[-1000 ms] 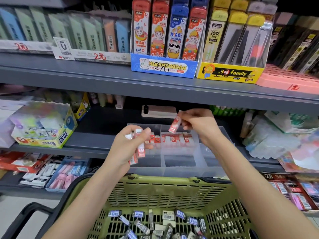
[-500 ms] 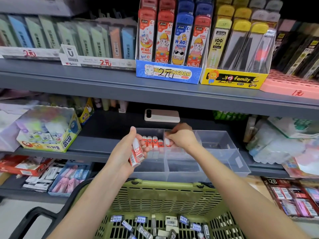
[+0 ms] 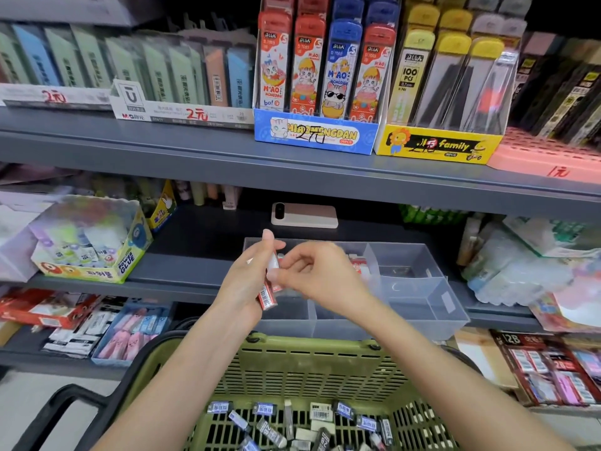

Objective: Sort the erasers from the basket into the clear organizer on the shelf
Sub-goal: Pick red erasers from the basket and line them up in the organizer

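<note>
My left hand (image 3: 245, 281) holds a few red-and-white erasers (image 3: 268, 296) upright in front of the clear organizer (image 3: 419, 294) on the middle shelf. My right hand (image 3: 320, 275) has come across to them and pinches the top of one eraser in that bunch. Behind my hands a row of red erasers (image 3: 359, 265) stands in the organizer's back compartment, mostly hidden. Below, the green basket (image 3: 312, 362) holds several loose erasers (image 3: 322, 418) with dark and white sleeves.
A pink phone (image 3: 304, 215) lies on the shelf behind the organizer. A glue display box (image 3: 94, 245) stands to the left, plastic-wrapped packs (image 3: 520, 271) to the right. Pencil-lead boxes (image 3: 315, 135) line the shelf above. The organizer's right compartments hold nothing.
My right hand has left the organizer's back row and moved left to the erasers in my left hand, which has lifted slightly. The eraser it held earlier is gone from its fingers.
</note>
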`<action>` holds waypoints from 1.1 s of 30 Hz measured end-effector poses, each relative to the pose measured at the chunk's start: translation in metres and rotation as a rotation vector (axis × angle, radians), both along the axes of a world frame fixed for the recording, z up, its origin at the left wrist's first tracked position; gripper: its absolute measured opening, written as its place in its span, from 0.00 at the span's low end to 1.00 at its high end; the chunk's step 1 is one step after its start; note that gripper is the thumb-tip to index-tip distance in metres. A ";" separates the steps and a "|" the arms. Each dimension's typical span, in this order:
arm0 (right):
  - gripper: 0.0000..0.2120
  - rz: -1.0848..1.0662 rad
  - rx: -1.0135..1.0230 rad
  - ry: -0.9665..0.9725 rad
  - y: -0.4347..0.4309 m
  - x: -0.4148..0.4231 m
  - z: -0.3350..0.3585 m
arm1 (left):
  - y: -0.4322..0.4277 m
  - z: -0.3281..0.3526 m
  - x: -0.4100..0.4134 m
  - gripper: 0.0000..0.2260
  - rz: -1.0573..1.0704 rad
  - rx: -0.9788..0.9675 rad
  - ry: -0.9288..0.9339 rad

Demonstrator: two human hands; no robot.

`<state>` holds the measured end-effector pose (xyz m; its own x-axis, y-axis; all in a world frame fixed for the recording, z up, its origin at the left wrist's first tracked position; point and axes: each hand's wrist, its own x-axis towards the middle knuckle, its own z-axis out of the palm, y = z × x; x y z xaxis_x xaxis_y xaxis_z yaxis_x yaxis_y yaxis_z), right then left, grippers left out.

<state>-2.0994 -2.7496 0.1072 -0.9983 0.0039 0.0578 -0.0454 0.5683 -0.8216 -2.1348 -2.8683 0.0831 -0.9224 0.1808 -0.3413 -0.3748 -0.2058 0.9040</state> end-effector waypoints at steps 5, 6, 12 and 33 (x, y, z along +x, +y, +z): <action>0.05 -0.060 -0.130 -0.101 -0.002 0.004 0.002 | 0.005 -0.002 0.002 0.21 -0.018 -0.025 0.066; 0.07 -0.070 -0.164 -0.122 -0.001 0.004 0.000 | 0.006 -0.003 0.003 0.21 -0.023 -0.024 0.071; 0.10 -0.184 -0.394 -0.189 0.029 -0.006 0.001 | 0.008 -0.002 0.000 0.20 -0.005 0.004 0.019; 0.14 -0.163 0.575 -0.383 0.061 -0.057 -0.017 | -0.019 -0.011 -0.005 0.11 -0.024 0.317 -0.145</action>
<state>-2.1566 -2.6882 0.0903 -0.9383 0.2290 -0.2591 0.3089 0.8919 -0.3304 -2.1400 -2.8870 0.0717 -0.8623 0.3202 -0.3922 -0.5033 -0.4571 0.7333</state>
